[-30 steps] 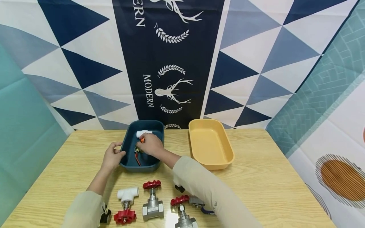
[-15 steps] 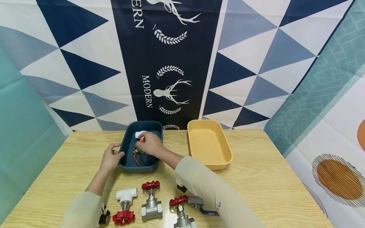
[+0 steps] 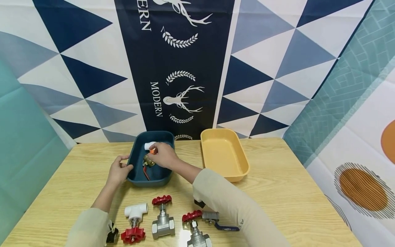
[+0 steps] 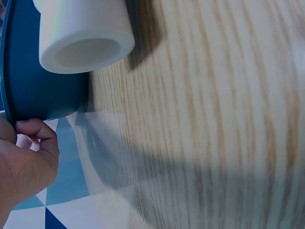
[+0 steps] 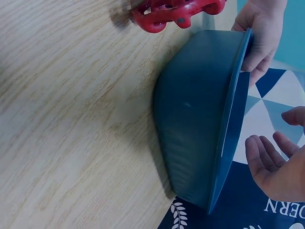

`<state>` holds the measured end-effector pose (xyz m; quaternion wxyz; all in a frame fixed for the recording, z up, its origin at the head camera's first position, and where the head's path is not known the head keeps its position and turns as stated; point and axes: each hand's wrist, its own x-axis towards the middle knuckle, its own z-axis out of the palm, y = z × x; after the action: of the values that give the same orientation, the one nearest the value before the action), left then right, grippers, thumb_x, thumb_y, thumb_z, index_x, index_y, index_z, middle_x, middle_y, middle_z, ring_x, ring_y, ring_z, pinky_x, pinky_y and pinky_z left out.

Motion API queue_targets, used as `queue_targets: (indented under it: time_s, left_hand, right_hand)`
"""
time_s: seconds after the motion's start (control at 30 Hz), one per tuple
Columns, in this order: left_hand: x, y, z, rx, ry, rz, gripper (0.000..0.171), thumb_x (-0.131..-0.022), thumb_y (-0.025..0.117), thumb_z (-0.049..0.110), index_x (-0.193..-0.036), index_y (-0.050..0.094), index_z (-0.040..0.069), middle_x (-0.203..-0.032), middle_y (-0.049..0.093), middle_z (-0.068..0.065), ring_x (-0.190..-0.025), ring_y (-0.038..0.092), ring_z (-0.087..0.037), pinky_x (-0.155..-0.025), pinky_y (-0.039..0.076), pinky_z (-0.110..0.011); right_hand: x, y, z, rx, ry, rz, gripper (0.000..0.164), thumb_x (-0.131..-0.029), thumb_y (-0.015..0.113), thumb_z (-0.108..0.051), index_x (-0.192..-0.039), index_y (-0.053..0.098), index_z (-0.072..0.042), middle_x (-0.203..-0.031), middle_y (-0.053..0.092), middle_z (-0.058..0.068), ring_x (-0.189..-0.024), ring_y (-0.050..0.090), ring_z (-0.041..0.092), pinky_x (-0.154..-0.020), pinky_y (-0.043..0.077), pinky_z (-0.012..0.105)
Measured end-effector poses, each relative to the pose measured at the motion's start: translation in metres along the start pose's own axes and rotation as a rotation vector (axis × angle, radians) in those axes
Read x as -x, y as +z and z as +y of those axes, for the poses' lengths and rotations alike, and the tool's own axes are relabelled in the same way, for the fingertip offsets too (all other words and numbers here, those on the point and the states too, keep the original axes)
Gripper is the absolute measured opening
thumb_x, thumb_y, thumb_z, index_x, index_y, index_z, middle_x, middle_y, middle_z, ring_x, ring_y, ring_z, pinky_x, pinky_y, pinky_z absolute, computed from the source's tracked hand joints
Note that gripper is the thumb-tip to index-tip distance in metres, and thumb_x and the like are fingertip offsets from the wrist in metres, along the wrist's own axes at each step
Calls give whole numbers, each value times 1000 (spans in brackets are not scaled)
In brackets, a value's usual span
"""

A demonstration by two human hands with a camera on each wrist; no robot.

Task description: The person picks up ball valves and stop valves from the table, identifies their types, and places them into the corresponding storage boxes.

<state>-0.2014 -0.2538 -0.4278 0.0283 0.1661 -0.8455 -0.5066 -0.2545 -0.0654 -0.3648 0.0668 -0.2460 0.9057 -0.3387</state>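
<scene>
My left hand pinches the left rim of the dark blue bin, thumb and fingers on either side of the edge, as the left wrist view also shows. Over the bin, my right hand has its fingers loosely bent, thumb apart, and nothing shows between them in the right wrist view. Beneath its fingertips lies a brass ball valve with a red lever. Farther back in the bin is a white plastic valve with an orange part, partly hidden by the right hand.
A yellow bin stands to the right. Nearer on the wooden table lie a white tee valve with a red handwheel, two steel gate valves with red handwheels, and a steel ball valve with a blue lever.
The whole head view has shifted a little leftward. My right hand has eased off the brass ball valve, and more of its body shows. The left hand stays on the rim.
</scene>
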Motion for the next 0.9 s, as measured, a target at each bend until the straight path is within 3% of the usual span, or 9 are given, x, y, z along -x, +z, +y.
queue_targets:
  time_s: [0.63,0.9]
  left_hand:
    - [0,-1,2,-3,4,-2,44,-89,54,7,-132,44,1,-75,44,-1,-68,43,-13,-56,40,-23]
    - [0,-1,1,-18,0,-14,44,-90,54,8,-132,43,1,-77,42,-2,-69,42,-14,-57,40,-24]
  right_hand:
    - [10,-13,7,-35,-50,-10,30,-89,62,-27,-113,65,-9,-104,65,6,-89,57,13,-72,45,20]
    - [21,-16,9,-80,-65,-32,30,-88,64,-23,-113,66,-8,-98,66,4,-83,56,11,-67,44,19]
